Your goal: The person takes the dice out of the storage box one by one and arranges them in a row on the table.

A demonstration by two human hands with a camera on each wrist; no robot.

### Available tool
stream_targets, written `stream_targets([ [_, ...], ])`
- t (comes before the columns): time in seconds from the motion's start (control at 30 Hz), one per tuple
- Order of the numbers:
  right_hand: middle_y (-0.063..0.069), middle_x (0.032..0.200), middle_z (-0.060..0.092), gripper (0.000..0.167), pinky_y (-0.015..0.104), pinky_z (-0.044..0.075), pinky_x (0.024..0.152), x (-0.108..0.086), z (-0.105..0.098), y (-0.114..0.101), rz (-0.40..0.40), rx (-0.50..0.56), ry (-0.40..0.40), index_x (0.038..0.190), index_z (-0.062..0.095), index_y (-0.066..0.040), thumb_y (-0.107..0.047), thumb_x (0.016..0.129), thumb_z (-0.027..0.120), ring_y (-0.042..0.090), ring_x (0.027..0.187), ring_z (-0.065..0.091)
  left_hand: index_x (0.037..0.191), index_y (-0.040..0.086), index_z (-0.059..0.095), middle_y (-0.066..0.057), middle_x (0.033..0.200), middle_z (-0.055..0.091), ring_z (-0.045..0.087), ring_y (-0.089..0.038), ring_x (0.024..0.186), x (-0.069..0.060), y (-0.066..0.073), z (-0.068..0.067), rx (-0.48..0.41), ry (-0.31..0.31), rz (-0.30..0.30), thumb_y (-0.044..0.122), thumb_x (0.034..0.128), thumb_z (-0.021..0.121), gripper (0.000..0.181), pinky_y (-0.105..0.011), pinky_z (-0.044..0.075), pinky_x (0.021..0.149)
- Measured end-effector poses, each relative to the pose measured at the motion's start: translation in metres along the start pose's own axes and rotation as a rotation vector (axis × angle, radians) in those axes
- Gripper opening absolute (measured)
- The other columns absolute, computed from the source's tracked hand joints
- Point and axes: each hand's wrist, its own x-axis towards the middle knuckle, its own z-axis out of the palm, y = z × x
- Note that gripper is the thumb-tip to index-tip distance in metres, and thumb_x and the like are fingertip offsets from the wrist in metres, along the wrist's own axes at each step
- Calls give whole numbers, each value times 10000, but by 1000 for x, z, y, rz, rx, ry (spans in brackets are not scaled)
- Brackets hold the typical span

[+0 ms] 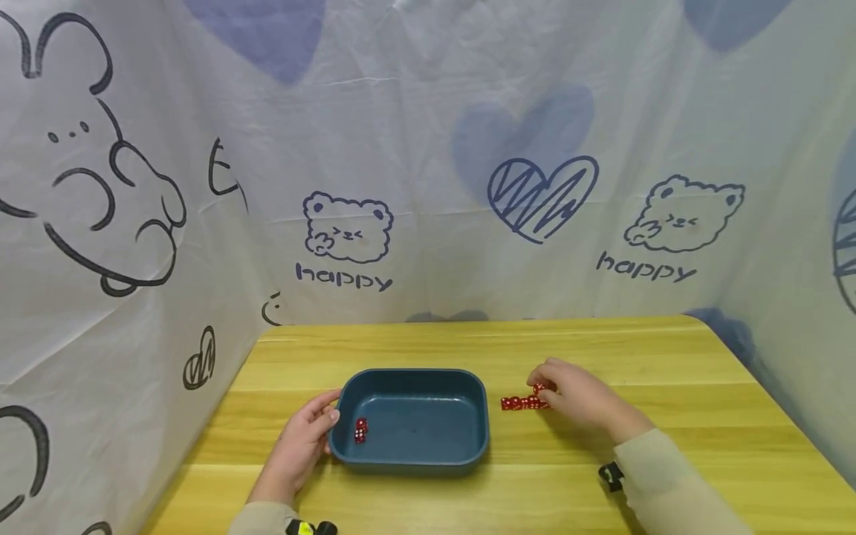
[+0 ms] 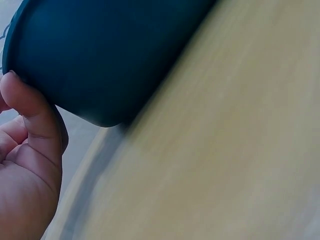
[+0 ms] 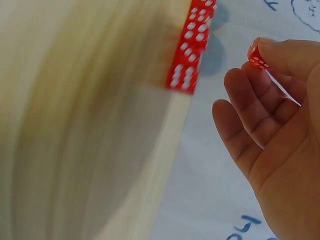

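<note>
A dark teal tray (image 1: 409, 468) stands on the table, with red dice (image 1: 360, 430) inside near its left end. My left hand (image 1: 299, 446) holds the tray's left rim, thumb on the near side; the left wrist view shows the hand (image 2: 30, 150) at the tray's wall (image 2: 100, 60). To the right of the tray lies a row of several red dice (image 1: 520, 403). Just above the row's right end, my right hand (image 1: 582, 397) pinches one red die (image 3: 258, 56) between thumb and index finger, the other fingers loosely bent.
The yellow wood-grain table (image 1: 428, 505) reaches back to a white cloth (image 1: 428, 148) with printed hearts and bears, which also hangs at both sides. Bands with small dark devices are on both wrists.
</note>
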Motion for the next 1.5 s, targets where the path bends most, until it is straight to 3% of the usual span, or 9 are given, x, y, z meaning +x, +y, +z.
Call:
stream_targets([
  [0.23, -51, 935, 591, 180, 419, 540, 829, -12, -1, 18, 31, 8, 18, 1099, 711, -72, -28, 932, 660, 127, 881, 582, 1465, -4, 480, -99, 1021, 521, 501, -129, 647, -1, 1, 0, 12, -13, 6, 44, 1020, 550, 453, -208, 448, 519],
  [0.47, -52, 958, 597, 172, 483, 531, 896, -20, 0, 32, 55, 6, 12, 1054, 709, -118, -36, 904, 685, 190, 946, 612, 1454, 16, 501, -97, 1015, 516, 489, -135, 642, 2, 1, -2, -4, -1, 4, 30, 1023, 536, 432, -212, 442, 516],
  [0.83, -38, 956, 618, 170, 485, 519, 887, -22, -1, 38, 93, 11, -11, 974, 686, -161, -6, 906, 665, 196, 941, 605, 1456, -6, 485, -98, 1019, 518, 501, -125, 654, 2, 1, 0, 3, -12, 23, 29, 1022, 541, 439, -203, 447, 515],
  [1.5, -59, 934, 593, 187, 461, 529, 865, -15, 7, 41, 91, -30, -74, 990, 692, -167, -23, 872, 682, 178, 914, 604, 1476, 2, 464, -98, 1034, 515, 501, -128, 663, -1, 2, 1, -2, -17, -1, 42, 1024, 547, 461, -208, 445, 524],
])
